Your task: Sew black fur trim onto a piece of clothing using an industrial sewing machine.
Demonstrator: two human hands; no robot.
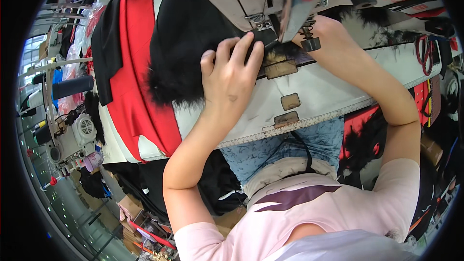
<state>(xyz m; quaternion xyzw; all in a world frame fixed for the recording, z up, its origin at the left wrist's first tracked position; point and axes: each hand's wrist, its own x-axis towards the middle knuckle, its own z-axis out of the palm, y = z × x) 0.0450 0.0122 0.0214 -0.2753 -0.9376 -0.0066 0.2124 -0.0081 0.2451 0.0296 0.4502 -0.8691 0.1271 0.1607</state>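
Observation:
My left hand [231, 79] presses down on black fabric [188, 34], its fingers spread and slightly bent. Its fingertips lie just in front of the presser foot of a sewing machine [244, 0]. Black fluffy trim [171, 87] runs along the fabric's near edge, beside my left wrist. On the other side of the needle, my right hand [325, 29] reaches in behind the machine head; its fingers are hidden there, and I cannot see what they touch.
Red cloth [140, 77] and more black cloth [107, 53] drape over the table's left side. A measuring tape [290, 129] follows the white table's front edge. Red-handled scissors [425, 53] lie at the right. Another machine's motor [84, 126] stands at the far left.

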